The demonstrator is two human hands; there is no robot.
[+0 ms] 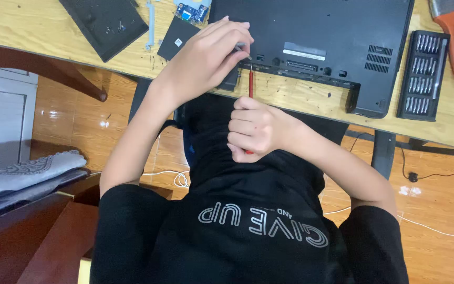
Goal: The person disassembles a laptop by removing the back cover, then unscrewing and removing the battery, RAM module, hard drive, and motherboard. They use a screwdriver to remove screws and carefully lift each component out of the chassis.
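Right hand (256,129) is curled tight around the red screwdriver (250,84); its long axis runs straight away from the body, tip pointing at the near edge of the upturned black laptop (337,31); left hand (211,55) has its fingertips pinched together right at that tip, can't tell on what; bit set case (423,74) lies just right of the laptop on the wooden table (290,97).

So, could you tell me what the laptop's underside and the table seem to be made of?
The laptop base looks like matte black plastic: dull and even, with moulded vent slots. The table looks like pale wood or wood laminate: yellowish with grain streaks, slightly scuffed.
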